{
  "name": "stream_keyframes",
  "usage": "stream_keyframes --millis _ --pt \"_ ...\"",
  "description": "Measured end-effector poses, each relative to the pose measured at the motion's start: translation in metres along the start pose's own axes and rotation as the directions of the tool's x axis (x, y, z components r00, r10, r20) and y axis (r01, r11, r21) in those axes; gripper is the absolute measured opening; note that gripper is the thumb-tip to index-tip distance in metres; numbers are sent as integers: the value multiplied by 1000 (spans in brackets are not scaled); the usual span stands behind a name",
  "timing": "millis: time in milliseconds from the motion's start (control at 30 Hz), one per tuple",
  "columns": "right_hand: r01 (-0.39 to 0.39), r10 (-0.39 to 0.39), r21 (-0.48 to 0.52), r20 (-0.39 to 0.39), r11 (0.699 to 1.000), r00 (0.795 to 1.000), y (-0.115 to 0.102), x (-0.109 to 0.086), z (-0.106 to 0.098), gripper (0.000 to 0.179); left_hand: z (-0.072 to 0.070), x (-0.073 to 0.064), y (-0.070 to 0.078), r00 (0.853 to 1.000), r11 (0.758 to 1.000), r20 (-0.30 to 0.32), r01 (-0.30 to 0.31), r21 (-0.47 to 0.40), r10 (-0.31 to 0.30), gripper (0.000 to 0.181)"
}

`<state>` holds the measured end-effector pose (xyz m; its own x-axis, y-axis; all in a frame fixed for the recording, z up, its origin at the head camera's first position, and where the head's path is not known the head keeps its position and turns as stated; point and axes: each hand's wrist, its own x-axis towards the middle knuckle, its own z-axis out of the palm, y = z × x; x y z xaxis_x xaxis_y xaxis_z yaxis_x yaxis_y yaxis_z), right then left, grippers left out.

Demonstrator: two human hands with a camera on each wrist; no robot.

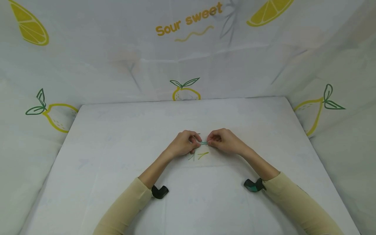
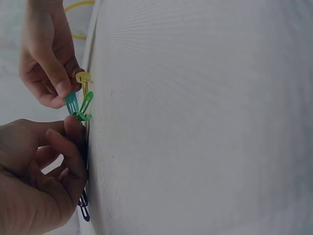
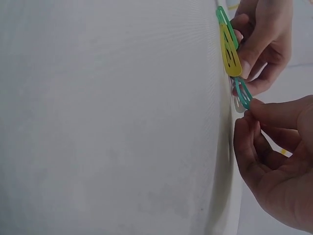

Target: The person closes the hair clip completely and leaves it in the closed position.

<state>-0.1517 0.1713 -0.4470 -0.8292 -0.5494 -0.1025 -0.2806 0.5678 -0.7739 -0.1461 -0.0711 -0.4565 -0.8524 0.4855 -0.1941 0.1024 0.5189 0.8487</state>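
Note:
Between both hands is a teal snap hair clip [image 1: 204,143], held above the white table. My left hand [image 1: 185,144] pinches one end of it with thumb and finger. The other end sits in the fingertips of my right hand [image 1: 227,142]. Just in front, on the table, lie a yellow hair clip [image 1: 203,154] and a green hair clip [image 1: 192,157], both sprung apart into a V. In the left wrist view a dark blue hair clip [image 2: 84,210] shows beneath the left hand. A pale clip [image 3: 238,104] appears behind the teal one in the right wrist view.
A white cloth covers the table [image 1: 117,137]. Lemon-printed fabric walls [image 1: 111,75] rise at its back and sides. Black wrist devices are strapped near the sleeve cuffs, one at the left wrist [image 1: 160,192] and one at the right wrist [image 1: 254,185].

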Motion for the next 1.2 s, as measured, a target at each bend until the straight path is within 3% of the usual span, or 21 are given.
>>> stream_keyframes --millis 267,667,1200 --pt "17 -18 -17 -16 1000 1000 -3 -1 1 7 0 0 -2 1000 999 8 -29 -19 29 11" --pt "51 -51 -18 -45 999 998 -8 -2 1 12 0 -1 2 996 997 -38 -77 -17 77 10" --pt "76 -75 2 -81 997 994 -12 -4 3 13 1 -5 8 990 994 -102 -91 54 96 11"
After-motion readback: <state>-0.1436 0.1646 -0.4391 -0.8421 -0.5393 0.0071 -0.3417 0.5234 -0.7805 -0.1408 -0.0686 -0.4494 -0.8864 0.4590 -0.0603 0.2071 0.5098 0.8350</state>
